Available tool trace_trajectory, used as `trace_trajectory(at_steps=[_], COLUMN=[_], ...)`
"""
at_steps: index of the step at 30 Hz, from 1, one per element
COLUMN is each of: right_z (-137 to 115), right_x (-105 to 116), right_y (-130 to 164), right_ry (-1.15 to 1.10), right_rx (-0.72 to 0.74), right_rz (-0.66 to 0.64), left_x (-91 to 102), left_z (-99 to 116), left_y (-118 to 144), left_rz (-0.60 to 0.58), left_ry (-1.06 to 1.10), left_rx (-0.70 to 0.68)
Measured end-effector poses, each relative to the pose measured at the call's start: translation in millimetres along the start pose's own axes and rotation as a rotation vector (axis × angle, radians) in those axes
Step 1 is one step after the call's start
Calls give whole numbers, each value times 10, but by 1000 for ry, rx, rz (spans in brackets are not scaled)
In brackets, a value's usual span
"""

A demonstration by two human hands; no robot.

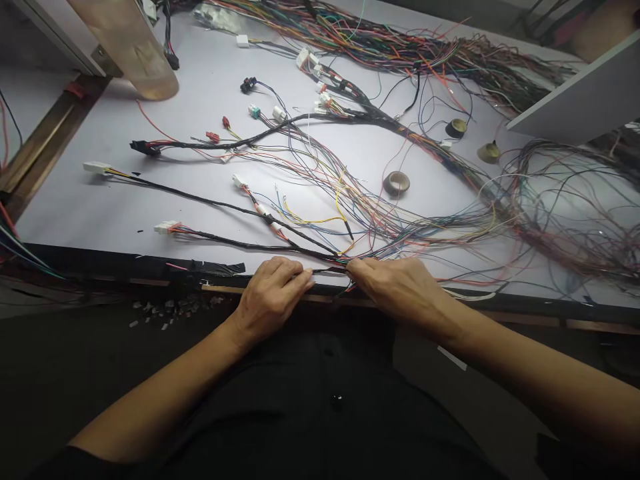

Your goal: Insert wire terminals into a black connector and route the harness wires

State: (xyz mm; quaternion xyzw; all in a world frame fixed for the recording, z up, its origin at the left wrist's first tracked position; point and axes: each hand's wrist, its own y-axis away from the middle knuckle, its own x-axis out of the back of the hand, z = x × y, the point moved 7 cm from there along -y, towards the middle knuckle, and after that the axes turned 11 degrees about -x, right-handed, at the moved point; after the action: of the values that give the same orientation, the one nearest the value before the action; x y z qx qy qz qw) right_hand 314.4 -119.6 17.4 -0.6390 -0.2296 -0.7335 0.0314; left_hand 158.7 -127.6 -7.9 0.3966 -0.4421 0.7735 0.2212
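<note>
At the table's front edge, my left hand is closed, thumb and fingers pinching a thin black taped wire strand. A short way to the right, my right hand is closed around the same strand; its fingertips are partly hidden. Just beyond my hands lie black-wrapped harness branches. One ends in a white connector, another in a longer white connector. A short branch with white tape bands carries a small white connector. Loose yellow wires lie near the junction.
A thicker black branch crosses the table, with a black connector at its left end. Tape rolls stand at the right. A big wire bundle runs along the back. A translucent tube stands at upper left, a white panel at right.
</note>
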Motion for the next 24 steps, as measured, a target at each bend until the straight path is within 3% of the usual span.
trace_trajectory(at_steps=[16, 24], right_z=[-40, -52], right_x=[4, 37], right_y=[-111, -139], right_ry=[66, 63], right_rx=[3, 80], right_rz=[-198, -173], left_x=[-18, -35], left_z=[78, 78], left_y=[26, 101], left_rz=[-57, -11], left_ry=[-11, 23], left_rx=[2, 15])
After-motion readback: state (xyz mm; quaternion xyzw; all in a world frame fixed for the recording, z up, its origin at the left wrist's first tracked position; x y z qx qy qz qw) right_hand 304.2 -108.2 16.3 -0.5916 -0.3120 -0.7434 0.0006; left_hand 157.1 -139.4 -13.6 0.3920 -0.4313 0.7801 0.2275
